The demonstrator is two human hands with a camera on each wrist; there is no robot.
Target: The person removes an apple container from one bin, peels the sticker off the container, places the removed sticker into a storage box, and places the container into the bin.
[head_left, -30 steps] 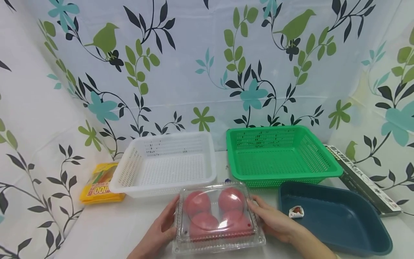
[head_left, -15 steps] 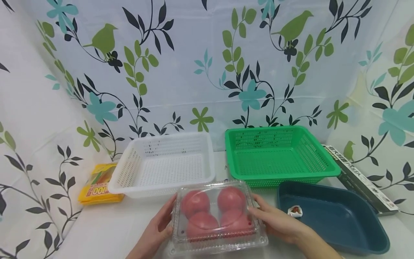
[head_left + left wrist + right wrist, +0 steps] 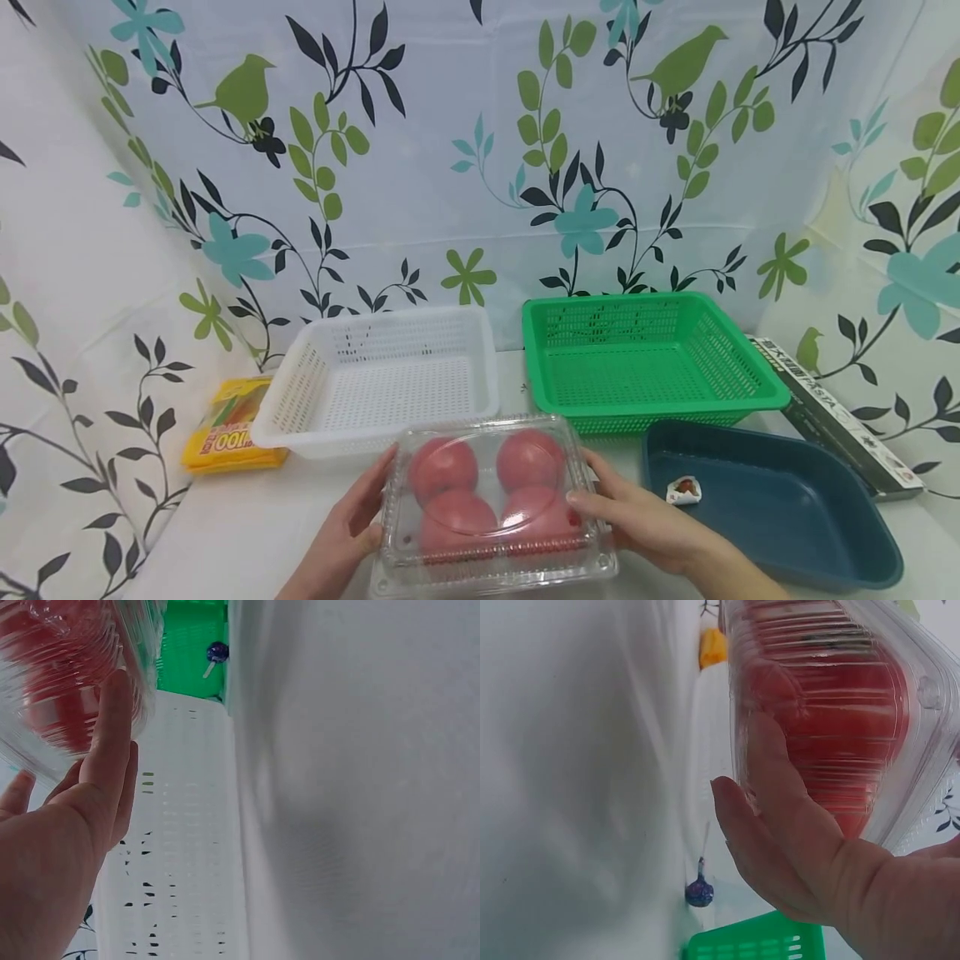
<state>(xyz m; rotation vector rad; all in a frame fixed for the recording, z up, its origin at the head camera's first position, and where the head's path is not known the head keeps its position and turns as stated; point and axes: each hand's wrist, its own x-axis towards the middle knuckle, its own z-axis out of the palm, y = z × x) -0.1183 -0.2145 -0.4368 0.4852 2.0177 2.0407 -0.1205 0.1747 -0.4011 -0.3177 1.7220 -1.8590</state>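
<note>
The person's left hand (image 3: 341, 529) grips one side of a clear rectangular plastic box (image 3: 487, 477), the right hand (image 3: 637, 512) the other, thumb on the lid. I can see four round red objects (image 3: 531, 460) through it, held up over the white table (image 3: 217, 533), on the person's side of a white perforated plastic basket (image 3: 405, 392)
</note>
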